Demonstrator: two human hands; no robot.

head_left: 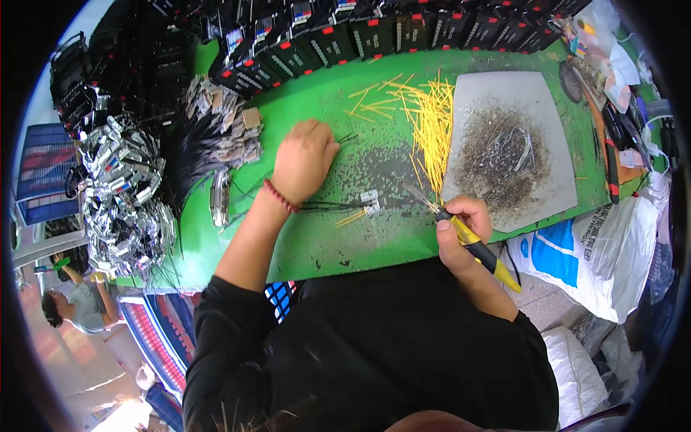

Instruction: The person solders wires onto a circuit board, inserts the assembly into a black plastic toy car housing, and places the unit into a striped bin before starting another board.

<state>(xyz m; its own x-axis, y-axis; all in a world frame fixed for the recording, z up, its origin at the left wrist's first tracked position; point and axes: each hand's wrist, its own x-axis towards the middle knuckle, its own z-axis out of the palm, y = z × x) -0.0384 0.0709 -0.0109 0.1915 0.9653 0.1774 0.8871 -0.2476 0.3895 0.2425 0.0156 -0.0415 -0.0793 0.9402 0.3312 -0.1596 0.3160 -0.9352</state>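
Observation:
My right hand (464, 229) grips a soldering iron (481, 250) with a yellow and black handle, its metal tip pointing up-left over the green table (331, 245). Just left of the tip lie two small silver components (370, 201) with thin black wires and a yellow tube beside them. My left hand (304, 160), with a red bead bracelet on the wrist, rests curled on the table further left, fingers near a few black wires. I cannot tell whether anything is pinched in it.
A pile of thin yellow tubes (430, 122) lies beside a grey scorched pad (511, 144). Heaps of silver wired parts (122, 194) and brown ones (227, 122) sit left. Black boxes (374, 32) line the far edge. White sacks (597, 252) stand right. Another person (72, 302) sits lower left.

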